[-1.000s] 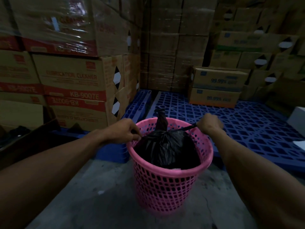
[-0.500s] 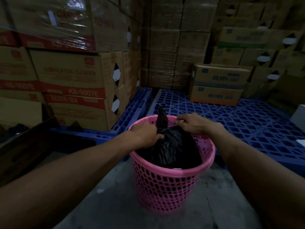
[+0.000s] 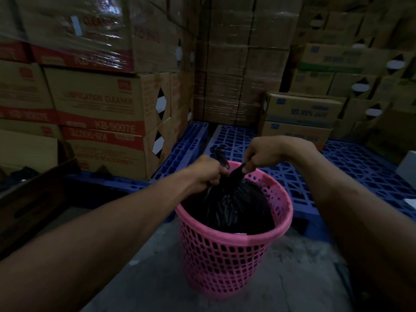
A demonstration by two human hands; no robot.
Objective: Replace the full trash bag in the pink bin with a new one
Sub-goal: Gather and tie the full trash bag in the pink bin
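Note:
A pink lattice bin (image 3: 227, 260) stands on the concrete floor in front of me. Inside it sits a full black trash bag (image 3: 236, 206), its top gathered into a neck above the rim. My left hand (image 3: 209, 171) is closed around the neck of the bag, and one twisted end sticks up behind its fingers. My right hand (image 3: 258, 156) pinches the other end of the bag's top just to the right, above the bin's far rim. No new bag is in sight.
Blue plastic pallets (image 3: 351, 176) lie behind and right of the bin. Stacked cardboard boxes (image 3: 101, 109) wall in the left, with more boxes (image 3: 299, 118) at the back and right. A dark open carton (image 3: 33, 199) sits low on the left. Concrete floor (image 3: 146, 278) spreads around the bin.
My hands, first apart pulling the bag's ends sideways, have come together at the bag's neck. The right hand has risen slightly, pinching one end.

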